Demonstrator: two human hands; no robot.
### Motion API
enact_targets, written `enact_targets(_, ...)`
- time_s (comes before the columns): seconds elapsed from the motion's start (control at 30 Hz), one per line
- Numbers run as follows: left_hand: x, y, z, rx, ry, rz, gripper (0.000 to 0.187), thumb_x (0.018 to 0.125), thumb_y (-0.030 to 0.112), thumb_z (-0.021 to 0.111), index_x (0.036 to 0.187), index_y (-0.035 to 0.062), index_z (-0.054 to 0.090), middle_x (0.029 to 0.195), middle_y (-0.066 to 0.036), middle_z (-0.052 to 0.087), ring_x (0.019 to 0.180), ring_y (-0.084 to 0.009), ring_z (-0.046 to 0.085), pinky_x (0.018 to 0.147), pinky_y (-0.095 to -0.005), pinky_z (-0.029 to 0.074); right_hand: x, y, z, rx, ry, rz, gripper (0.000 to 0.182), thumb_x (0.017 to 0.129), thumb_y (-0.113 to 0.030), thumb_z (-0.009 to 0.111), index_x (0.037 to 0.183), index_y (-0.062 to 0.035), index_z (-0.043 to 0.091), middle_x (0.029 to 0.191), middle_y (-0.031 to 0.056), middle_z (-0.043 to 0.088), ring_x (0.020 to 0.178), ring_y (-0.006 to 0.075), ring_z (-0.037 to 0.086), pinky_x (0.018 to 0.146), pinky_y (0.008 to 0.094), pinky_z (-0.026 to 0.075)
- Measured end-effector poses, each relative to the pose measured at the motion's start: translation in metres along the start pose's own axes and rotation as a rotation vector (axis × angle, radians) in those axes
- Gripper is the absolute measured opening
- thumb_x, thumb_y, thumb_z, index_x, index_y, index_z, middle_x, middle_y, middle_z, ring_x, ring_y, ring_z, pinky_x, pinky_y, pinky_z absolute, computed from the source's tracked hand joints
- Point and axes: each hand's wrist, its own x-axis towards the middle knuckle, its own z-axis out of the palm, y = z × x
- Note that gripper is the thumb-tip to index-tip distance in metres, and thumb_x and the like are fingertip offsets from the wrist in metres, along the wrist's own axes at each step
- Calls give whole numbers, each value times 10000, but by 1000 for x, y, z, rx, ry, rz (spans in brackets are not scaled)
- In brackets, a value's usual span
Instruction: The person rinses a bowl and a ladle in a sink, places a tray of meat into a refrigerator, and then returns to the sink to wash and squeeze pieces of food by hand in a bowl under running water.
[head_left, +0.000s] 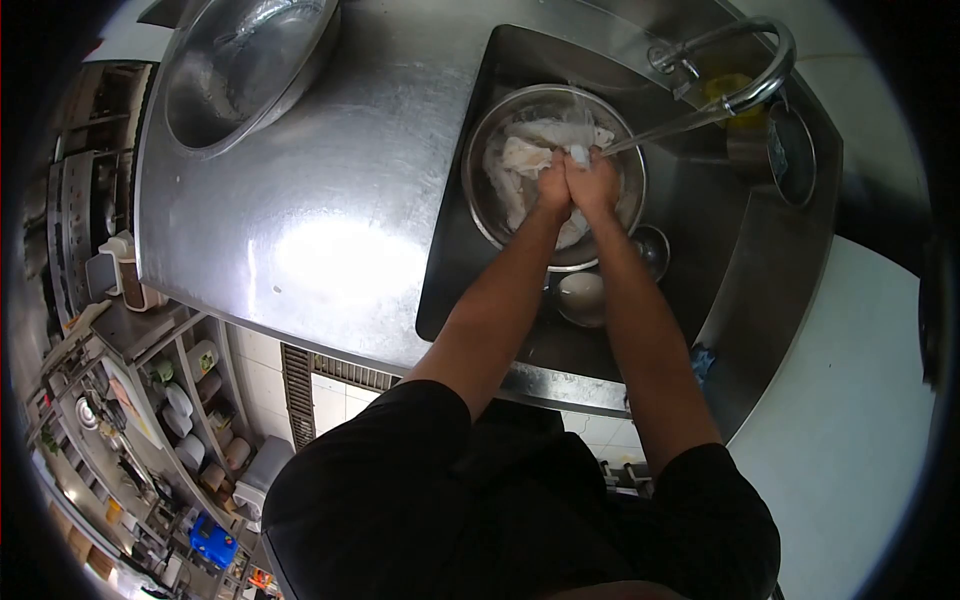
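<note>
A steel bowl (495, 215) sits in the sink (700, 230) and holds pale white pieces of food (520, 160). My left hand (553, 185) and my right hand (594, 182) are pressed together over the bowl, both closed around one white piece (578, 153) that sticks out above the fingers. Water streams from the curved tap (760, 60) onto the piece in my hands.
A large empty steel basin (245, 65) rests on the steel counter (330, 220) at the far left. Smaller bowls (583, 297) and a ladle lie in the sink below the bowl. A pot (790, 150) stands right of the tap. Shelves with containers (190, 400) stand lower left.
</note>
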Motion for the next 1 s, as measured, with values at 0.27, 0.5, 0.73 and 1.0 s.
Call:
enact_targets(0.27, -12, 21, 13, -306, -73, -88, 383, 967, 359, 530, 1066, 4, 631, 1005, -128, 674, 847, -246, 659, 735, -390, 545, -1, 6, 4, 40, 39, -61, 510, 822, -422, 698, 1185, -65, 677, 1098, 257, 693, 1046, 435, 660, 913, 498, 518)
enact_targets(0.5, 17, 26, -13, -138, -279, -395, 293, 993, 283, 450, 1009, 95, 673, 844, -38, 687, 648, -180, 649, 568, -316, 551, 10, 51, 20, 473, -11, -210, 368, 862, -156, 680, 1183, 22, 664, 992, 170, 736, 899, 248, 712, 787, 357, 544)
enact_targets(0.73, 21, 27, -28, -231, -681, -460, 300, 999, 355, 510, 1082, 110, 661, 915, -29, 683, 711, -152, 642, 603, -311, 541, 37, 68, 25, 672, 7, -34, 313, 822, -101, 659, 1108, 27, 668, 1053, 209, 726, 996, 343, 699, 871, 406, 534)
enact_targets(1.0, -56, 32, 8, -184, -423, -259, 293, 1022, 259, 506, 1227, 78, 612, 1084, -58, 660, 910, -197, 632, 776, -359, 522, 70, 91, 50, -8, -38, -67, 352, 880, -266, 603, 1021, 44, 694, 1030, 297, 684, 934, 469, 665, 837, 515, 528)
